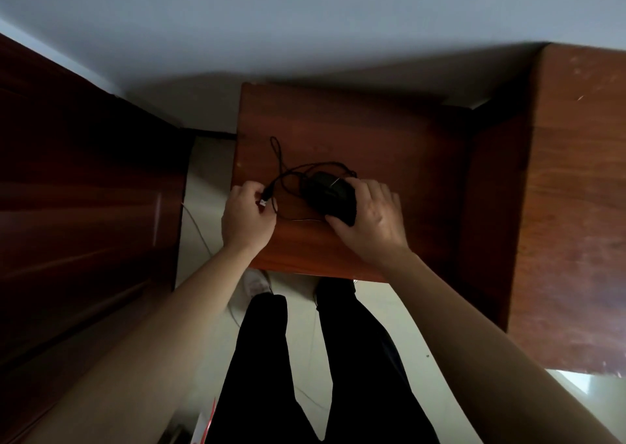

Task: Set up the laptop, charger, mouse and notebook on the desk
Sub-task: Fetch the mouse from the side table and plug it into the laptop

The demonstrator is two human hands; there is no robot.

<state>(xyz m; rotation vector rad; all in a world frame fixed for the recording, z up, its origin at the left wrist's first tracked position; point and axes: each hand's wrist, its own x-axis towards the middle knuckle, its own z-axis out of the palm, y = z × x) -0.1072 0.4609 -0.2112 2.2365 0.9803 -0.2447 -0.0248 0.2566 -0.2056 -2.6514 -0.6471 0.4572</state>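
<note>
A black wired mouse (325, 189) lies on a small reddish-brown wooden desk (389, 145). My right hand (369, 216) is closed around the mouse from its right and near side. The mouse's thin black cable (291, 169) loops loosely over the desk to the left. My left hand (245, 216) pinches the cable's USB plug (266, 198) at the desk's left edge. No laptop, charger or notebook is in view.
A tall wooden cabinet (569, 206) stands right of the desk, and a dark wooden door or panel (84, 206) is at the left. Pale floor (305, 335) lies below, with my black-trousered legs (355, 359) and a thin white wire (198, 230).
</note>
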